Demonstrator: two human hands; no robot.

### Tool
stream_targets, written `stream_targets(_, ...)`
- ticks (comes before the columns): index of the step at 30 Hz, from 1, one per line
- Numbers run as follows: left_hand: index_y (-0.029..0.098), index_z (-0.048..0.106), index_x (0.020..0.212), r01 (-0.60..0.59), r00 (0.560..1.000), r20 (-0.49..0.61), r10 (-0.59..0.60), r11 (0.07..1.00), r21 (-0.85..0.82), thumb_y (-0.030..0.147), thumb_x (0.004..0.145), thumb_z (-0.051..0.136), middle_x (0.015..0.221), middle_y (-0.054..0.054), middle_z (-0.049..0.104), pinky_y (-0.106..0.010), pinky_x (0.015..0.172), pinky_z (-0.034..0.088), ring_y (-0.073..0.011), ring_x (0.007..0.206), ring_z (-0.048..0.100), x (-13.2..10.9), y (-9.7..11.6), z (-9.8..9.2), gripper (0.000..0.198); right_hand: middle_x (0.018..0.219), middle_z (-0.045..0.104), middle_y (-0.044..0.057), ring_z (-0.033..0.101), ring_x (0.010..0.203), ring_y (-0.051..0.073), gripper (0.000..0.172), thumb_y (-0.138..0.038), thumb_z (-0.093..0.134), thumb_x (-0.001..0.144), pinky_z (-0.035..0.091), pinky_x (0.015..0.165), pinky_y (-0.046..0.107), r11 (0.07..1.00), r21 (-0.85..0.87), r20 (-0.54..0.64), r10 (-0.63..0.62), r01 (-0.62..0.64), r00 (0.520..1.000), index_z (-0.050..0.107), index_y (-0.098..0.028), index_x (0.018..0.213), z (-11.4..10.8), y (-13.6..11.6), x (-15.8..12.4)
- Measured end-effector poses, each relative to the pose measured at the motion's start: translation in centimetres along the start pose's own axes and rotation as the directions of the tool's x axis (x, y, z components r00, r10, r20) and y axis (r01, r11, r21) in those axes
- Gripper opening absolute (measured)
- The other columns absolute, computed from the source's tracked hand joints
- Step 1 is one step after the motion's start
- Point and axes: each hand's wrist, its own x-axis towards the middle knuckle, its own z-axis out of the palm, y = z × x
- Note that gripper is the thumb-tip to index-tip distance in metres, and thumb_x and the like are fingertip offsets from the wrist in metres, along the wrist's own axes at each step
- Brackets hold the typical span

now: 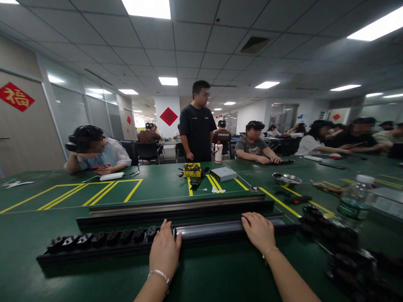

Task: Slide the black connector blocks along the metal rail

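Note:
A long black rail lies across the table in front of me. Several black socket-like modules sit in a row in its left half, their metal parts catching the light. At the right end of that row, my left hand is closed over a module, which it partly hides. My right hand is closed over the rail's right part, its fingers bent across the far edge. The stretch of rail between my hands shows a smooth, shiny channel. Behind it lies a second long black rail, touched by neither hand.
More black modules are heaped at the right, beside a plastic bottle. Farther back are a metal bowl, a grey box and a yellow item with cables. Other people sit or stand across the green table.

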Motion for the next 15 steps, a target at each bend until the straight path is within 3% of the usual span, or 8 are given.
stream_targets(15,0.006,0.051,0.113,0.001,1.0,-0.008,-0.002,0.999,-0.032,0.032,0.085,0.035,0.12,-0.019,0.057,-0.038,0.087,0.048,-0.0241,0.105,0.058,-0.14,-0.09,0.48,0.041,0.12,0.059,-0.002,0.042,0.117,0.02,0.042,-0.042,0.028,0.085,0.027,0.096,0.041,1.0,0.016,-0.003,0.002,-0.002,1.0,0.061,-0.03,0.107,0.16,0.06,0.06)
